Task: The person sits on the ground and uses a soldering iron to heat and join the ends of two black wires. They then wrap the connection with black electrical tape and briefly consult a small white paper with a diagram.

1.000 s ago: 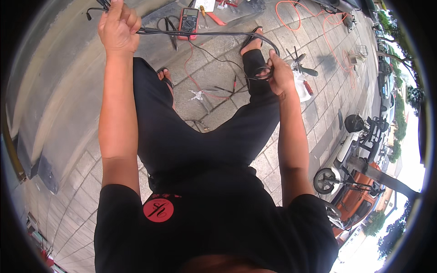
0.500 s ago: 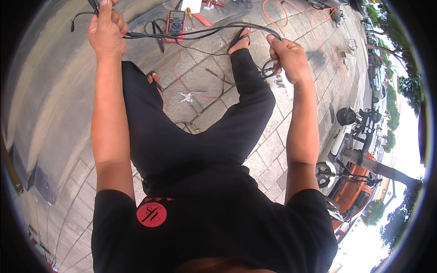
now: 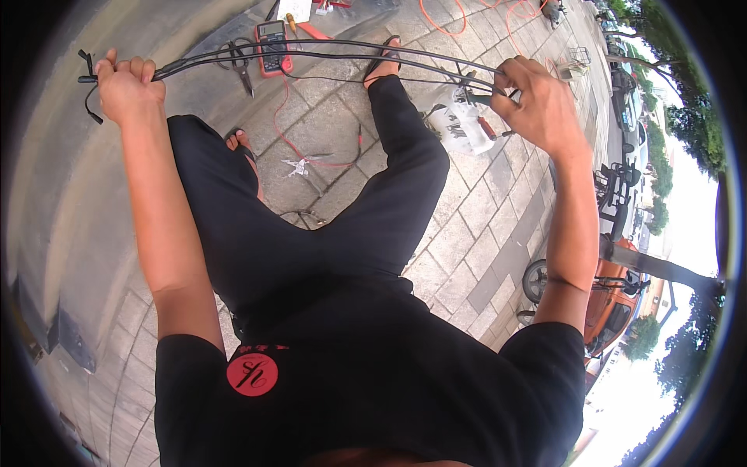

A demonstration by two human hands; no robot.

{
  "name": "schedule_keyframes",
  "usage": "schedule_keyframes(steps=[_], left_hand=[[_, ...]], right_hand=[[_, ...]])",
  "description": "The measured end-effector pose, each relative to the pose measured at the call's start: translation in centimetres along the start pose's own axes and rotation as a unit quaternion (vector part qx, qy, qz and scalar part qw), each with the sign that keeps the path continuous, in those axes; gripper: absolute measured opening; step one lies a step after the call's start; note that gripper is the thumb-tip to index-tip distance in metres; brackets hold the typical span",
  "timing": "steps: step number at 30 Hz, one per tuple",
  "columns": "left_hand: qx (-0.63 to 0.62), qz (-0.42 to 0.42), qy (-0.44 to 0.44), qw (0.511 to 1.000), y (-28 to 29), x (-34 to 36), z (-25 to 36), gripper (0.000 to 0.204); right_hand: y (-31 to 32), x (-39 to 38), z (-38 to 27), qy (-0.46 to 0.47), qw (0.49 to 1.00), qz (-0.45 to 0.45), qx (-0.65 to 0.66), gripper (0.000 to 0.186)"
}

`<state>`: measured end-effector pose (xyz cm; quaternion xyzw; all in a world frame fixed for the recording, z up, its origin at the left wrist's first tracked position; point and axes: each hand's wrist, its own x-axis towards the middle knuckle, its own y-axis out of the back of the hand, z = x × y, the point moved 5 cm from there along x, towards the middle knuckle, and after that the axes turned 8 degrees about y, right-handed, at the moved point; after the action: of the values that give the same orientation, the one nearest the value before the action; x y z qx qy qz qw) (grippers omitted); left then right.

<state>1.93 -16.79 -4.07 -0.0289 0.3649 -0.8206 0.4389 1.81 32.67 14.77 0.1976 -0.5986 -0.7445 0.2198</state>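
Note:
Several black cables (image 3: 342,48) run side by side between my two hands, stretched across in front of me. My left hand (image 3: 128,87) is closed round one end of the bundle, and short ends with black connectors (image 3: 87,79) stick out past its outer side. At the other end my right hand (image 3: 537,101) pinches the cables between curled fingers. Beneath the bundle, on the paving, lies a red multimeter (image 3: 272,48) with a red test lead (image 3: 289,140). A pair of dark-handled scissors (image 3: 243,68) rests to the left of the meter.
A white plastic bag (image 3: 459,128) with a red-handled tool (image 3: 487,128) lies below my right hand. A screwdriver (image 3: 292,22) is beyond the meter. Orange cable (image 3: 443,29) loops over the far paving. Parked scooters and an orange vehicle (image 3: 611,311) stand at the right.
My hands have moved further apart, the left one outward and lower, the right one to the right. The cables between them are straighter, and the loop hanging by my right hand no longer shows.

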Motion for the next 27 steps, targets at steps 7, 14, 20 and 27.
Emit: schedule_keyframes(steps=[7,14,20,27], left_hand=[[-0.045,0.039,0.009,0.998,1.4,1.0,0.6,0.024],[-0.059,0.075,0.018,0.995,2.8,2.1,0.4,0.021],[-0.068,0.100,0.035,0.992,3.2,3.2,-0.1,0.021],[-0.011,-0.012,0.046,0.999,1.3,1.7,-0.6,0.028]], right_hand=[[-0.3,-1.1,0.0,-0.082,0.994,-0.078,-0.007,0.054],[-3.3,-5.1,7.5,-0.130,0.939,-0.181,0.262,0.024],[-2.4,-7.4,9.3,-0.192,0.841,-0.186,0.470,0.037],[-7.7,-7.5,4.8,0.084,0.395,-0.010,0.915,0.037]])
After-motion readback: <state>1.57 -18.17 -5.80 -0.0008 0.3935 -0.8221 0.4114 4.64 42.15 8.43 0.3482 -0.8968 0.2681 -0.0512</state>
